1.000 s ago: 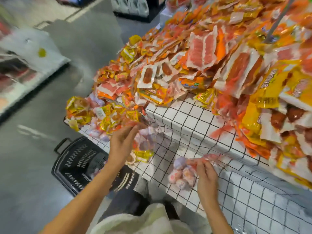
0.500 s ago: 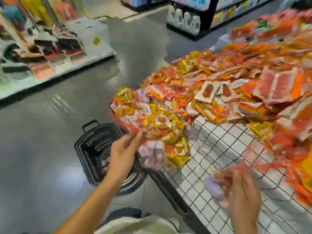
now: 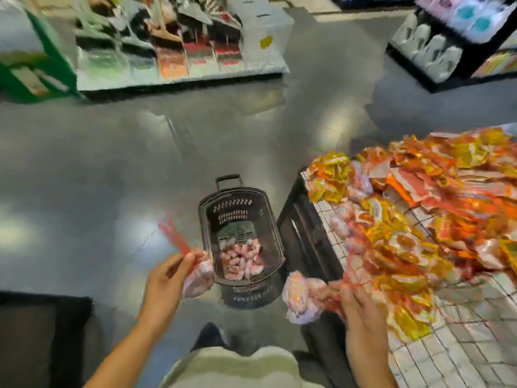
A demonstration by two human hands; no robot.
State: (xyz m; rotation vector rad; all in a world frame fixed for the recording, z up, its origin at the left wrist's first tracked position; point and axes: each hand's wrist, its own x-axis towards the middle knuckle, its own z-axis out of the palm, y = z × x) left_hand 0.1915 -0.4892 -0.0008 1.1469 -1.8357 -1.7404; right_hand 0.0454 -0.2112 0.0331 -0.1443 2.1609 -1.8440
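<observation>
A black shopping basket [image 3: 272,219] stands on the floor in front of me, with several pink netted snack bags [image 3: 241,260] lying in it. My left hand [image 3: 165,278] pinches the red top of one pink netted bag [image 3: 199,278], which hangs just left of the basket's rim. My right hand [image 3: 361,306] holds another pink netted bag [image 3: 300,296] by its red netting, at the near right of the basket beside the display table's edge.
A wire-grid display table [image 3: 461,317] on the right is piled with orange and yellow snack packets [image 3: 414,219]. Store shelves [image 3: 179,51] line the far left and a dark shelf unit [image 3: 447,46] stands far right. Grey floor [image 3: 112,163] spreads between them.
Both hands have left the table with a pink netted bag each and swung left toward the basket. My view has turned from the packet pile to the floor and basket.
</observation>
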